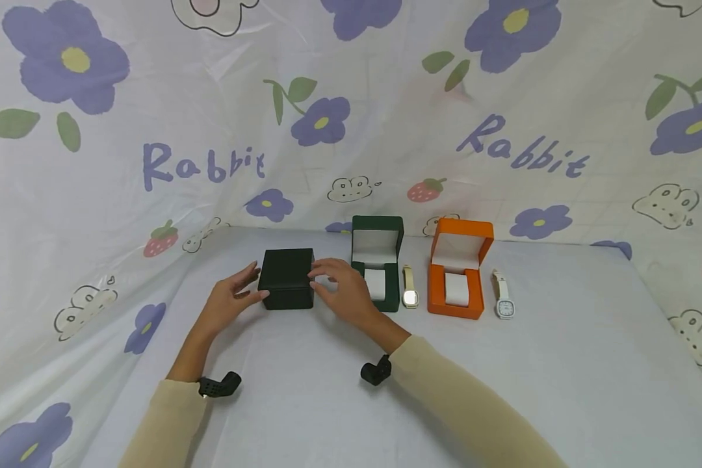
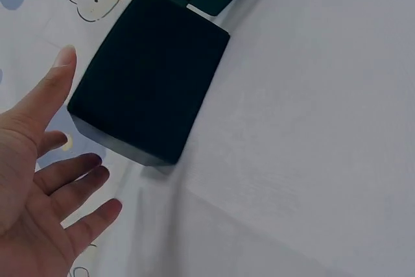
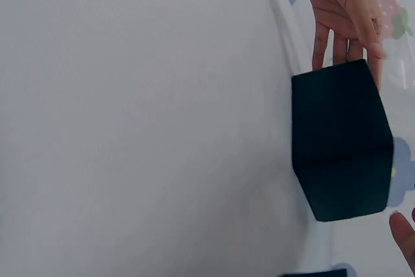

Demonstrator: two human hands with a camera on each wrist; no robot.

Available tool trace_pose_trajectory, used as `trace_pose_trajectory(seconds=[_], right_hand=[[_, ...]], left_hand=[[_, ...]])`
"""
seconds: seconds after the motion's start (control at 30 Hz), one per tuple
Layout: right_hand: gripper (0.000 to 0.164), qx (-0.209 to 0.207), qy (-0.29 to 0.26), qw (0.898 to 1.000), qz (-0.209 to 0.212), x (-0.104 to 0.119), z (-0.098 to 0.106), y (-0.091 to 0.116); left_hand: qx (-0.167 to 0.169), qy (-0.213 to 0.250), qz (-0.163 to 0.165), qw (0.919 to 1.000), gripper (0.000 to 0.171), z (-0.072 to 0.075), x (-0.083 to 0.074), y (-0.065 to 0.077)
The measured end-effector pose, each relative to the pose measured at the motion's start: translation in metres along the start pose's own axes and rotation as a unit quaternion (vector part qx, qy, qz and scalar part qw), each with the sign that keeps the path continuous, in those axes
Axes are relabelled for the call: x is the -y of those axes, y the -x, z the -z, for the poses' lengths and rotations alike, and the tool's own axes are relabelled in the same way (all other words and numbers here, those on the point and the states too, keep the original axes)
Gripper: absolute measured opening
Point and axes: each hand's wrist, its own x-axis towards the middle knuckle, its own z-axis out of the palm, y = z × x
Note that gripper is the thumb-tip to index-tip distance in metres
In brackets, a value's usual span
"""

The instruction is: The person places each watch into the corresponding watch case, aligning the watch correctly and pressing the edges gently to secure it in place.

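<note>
A closed dark box [image 1: 286,270], black or very dark green, sits on the white cloth between the two hands. My left hand [image 1: 225,300] is at its left side, fingers spread and relaxed; the left wrist view shows a gap between those fingers and the box [image 2: 152,72]. At the box's right side is my right hand [image 1: 350,292], thumb and fingers loosely bent close to the edge. Whether its fingertips touch the box cannot be made out. In the right wrist view only a small part of the right hand [image 3: 403,237] shows beside the box [image 3: 340,134].
To the right stand an open green watch box [image 1: 392,286] with a white cushion and an open orange watch box [image 1: 476,304]. A gold watch [image 1: 409,289] lies between them, a white-strapped watch [image 1: 503,296] at the far right. Behind hangs a flower-printed sheet [image 1: 386,149].
</note>
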Motion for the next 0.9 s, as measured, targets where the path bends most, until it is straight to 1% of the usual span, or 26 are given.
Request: trace_pose_trajectory(seconds=[0.17,0.3,0.47,0.53,0.67,0.8,0.9], right_hand=[[0.021,0.011,-0.001,0.999,-0.031,0.007,0.022,0.001],[0.023,0.017,0.005,0.999,-0.036,0.010,0.039,0.005],[0.023,0.018,0.005,0.999,-0.039,0.011,0.058,0.013],[0.022,0.014,0.002,0.999,-0.045,0.012,0.066,0.016],[0.023,0.009,0.000,0.999,-0.048,0.010,0.078,0.022],[0.024,0.006,0.005,0.999,-0.053,0.007,0.089,0.029],[0.023,0.001,-0.003,0.998,-0.060,0.005,0.097,0.036]], left_hand=[[-0.025,-0.019,-0.018,0.9994,0.071,0.001,-0.022,0.003],[-0.041,-0.031,-0.027,0.9983,0.072,-0.001,-0.033,0.002],[-0.049,-0.056,-0.050,0.9960,0.077,-0.009,-0.026,-0.006],[-0.050,-0.064,-0.065,0.9946,0.079,-0.012,-0.024,-0.009],[-0.049,-0.077,-0.088,0.9919,0.081,-0.019,-0.037,-0.012],[-0.038,-0.078,-0.107,0.9904,0.082,-0.027,-0.047,-0.015],[-0.027,-0.077,-0.114,0.9901,0.081,-0.036,-0.053,-0.015]])
